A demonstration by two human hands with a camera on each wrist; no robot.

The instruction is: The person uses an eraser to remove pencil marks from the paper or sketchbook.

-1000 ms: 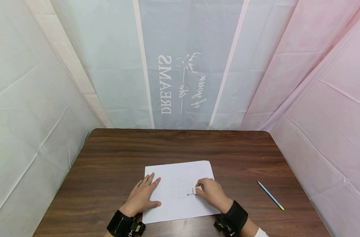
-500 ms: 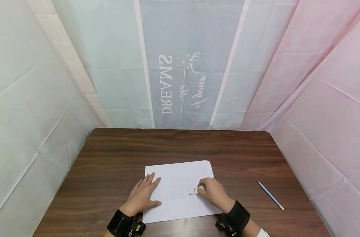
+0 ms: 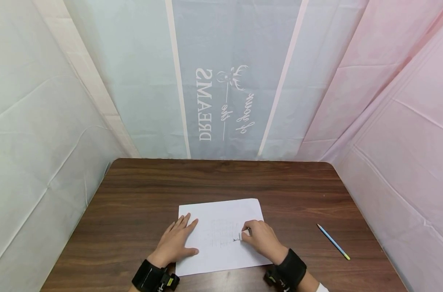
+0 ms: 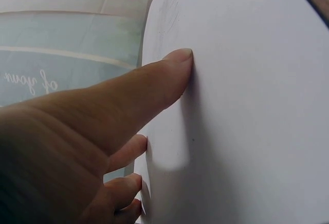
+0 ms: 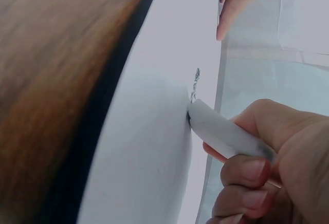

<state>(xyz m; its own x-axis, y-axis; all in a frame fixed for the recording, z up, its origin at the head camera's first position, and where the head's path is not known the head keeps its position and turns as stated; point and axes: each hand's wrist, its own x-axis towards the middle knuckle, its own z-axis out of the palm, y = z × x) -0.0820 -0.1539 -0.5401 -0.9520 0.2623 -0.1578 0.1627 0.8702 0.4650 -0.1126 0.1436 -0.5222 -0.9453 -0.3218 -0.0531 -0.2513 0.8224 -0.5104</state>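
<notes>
White and grey-smudged, the eraser (image 5: 221, 131) touches the right half of the paper (image 3: 214, 259) — I have the right hand (image 3: 261, 239) pinching it between thumb and fingers, beside dark marks (image 5: 195, 82). Across the paper's left edge, the left hand (image 3: 175, 241) rests, fingers spread wide. Right of the paper, a blue pencil (image 3: 333, 242) lies on the table (image 3: 133, 194).

"What do we count at the one paper (image 3: 221, 211)?"
"Two hands (image 3: 175, 242) (image 3: 263, 242), one eraser (image 5: 221, 131)."
"And around it?"
"We see one pencil (image 3: 333, 241) to its right, two wristbands (image 3: 146, 276) (image 3: 291, 267), one table (image 3: 221, 178) beneath."
</notes>
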